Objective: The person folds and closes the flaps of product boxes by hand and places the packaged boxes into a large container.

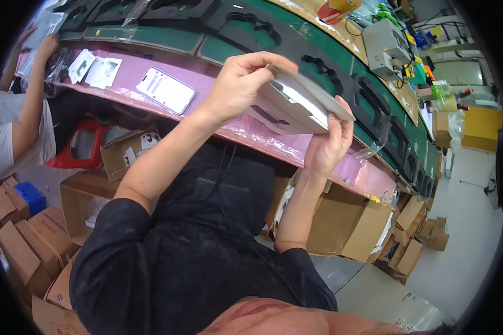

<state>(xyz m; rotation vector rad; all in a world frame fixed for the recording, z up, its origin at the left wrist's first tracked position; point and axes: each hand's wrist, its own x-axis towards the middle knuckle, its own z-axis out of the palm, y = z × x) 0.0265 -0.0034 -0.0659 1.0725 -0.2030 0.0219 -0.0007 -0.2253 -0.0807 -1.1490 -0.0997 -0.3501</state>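
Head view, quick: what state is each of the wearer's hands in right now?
Left hand: closed, holding the left end of a flat pale box.
Right hand: closed, holding the box's right end.

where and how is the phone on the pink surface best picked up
Probably by its two long edges near the middle, coming from above with the thumb on the near edge. The phone lies flat on the pink surface, bright face up, so its underside is covered; its narrow width suits a pinch. The left hand is nearer but holds the pale box.
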